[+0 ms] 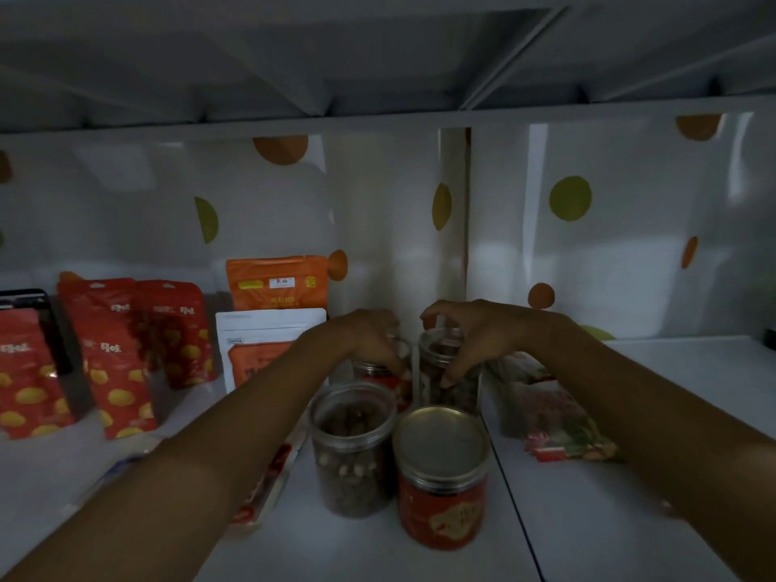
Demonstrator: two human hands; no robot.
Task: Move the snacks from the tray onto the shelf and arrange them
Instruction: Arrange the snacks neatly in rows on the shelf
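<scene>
- On the white shelf, the rear red-labelled jar is gripped from above by the left hand, the rear clear jar by the right hand.
- The gold-lidded jar and front nut jar, packed close, could be toppled by a low wrist.

Four upright snack jars clustered on shelf, red pouches standing left, flat packets right

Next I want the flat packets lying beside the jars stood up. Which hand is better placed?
Right, probably. The right hand grips the right back jar directly beside the packets; the left hand, on the left back jar, would have to cross over.
</scene>
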